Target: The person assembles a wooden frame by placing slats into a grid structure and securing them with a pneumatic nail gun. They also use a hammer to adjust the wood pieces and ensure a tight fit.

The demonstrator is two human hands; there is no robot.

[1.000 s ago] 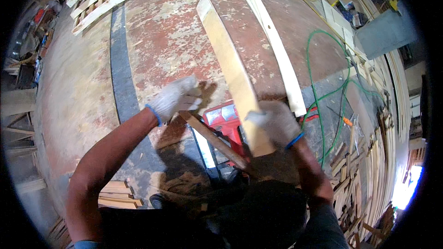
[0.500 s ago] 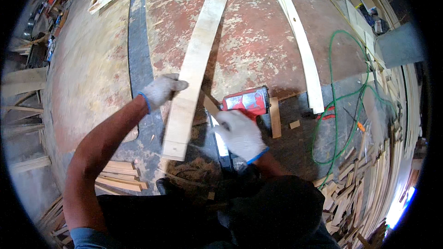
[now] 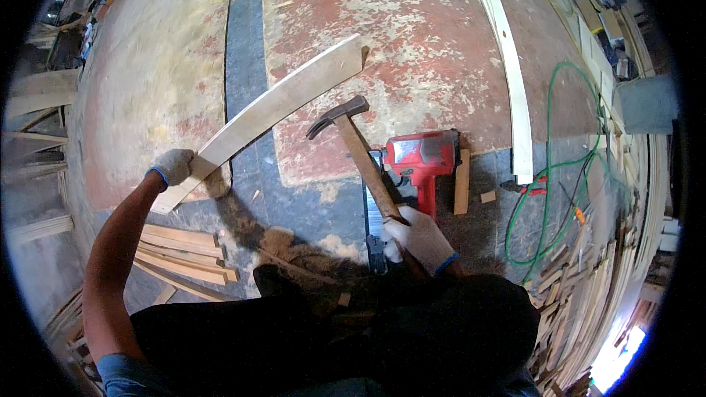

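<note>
My left hand (image 3: 173,167), in a pale work glove with a blue cuff, is closed round the near end of a long pale wooden board (image 3: 276,112). The board slants up to the right, its far end casting a shadow on the floor. In my gloved right hand (image 3: 421,239) is a claw hammer (image 3: 368,165), gripped low on its wooden handle. Its dark metal head points away from me, claw to the left. Just beyond my right hand, a red and grey nail gun (image 3: 421,154) lies on the floor, its long magazine (image 3: 374,220) partly behind the hammer handle.
Two long pale boards (image 3: 511,81) lie at the right, beside a looped green hose (image 3: 550,147). Short wood strips (image 3: 184,250) are stacked at near left. Scrap wood (image 3: 573,309) is heaped at near right. A small block (image 3: 487,197) lies beyond the nail gun.
The board has swung left and tilted, with my left hand moving left and nearer its end. The hammer, mostly hidden before, now shows fully as my right hand has shifted right and nearer me.
</note>
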